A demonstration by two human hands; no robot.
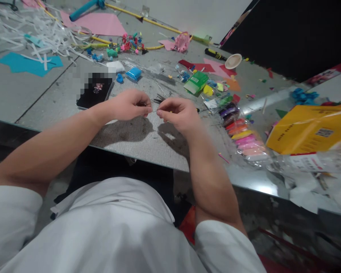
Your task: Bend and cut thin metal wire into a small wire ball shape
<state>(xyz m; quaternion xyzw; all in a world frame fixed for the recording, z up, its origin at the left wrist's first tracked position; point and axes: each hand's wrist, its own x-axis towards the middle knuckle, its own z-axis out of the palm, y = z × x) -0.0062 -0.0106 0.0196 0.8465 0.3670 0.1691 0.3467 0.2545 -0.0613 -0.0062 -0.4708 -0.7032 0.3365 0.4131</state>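
My left hand is closed in a pinch above the grey table, just right of a dark phone. Facing it across a small gap, my right hand also pinches, fingertips pointing left. Something thin seems to lie between the fingertips of both hands, too small to make out. The dark tips of a tool show behind my right fingers; whether they touch it is unclear. Beyond my hands lies a blue packet.
White paper strips and blue paper lie at the back left. Small coloured pieces stand behind. Right of my hands are a green packet, coloured clay packs and a yellow bag.
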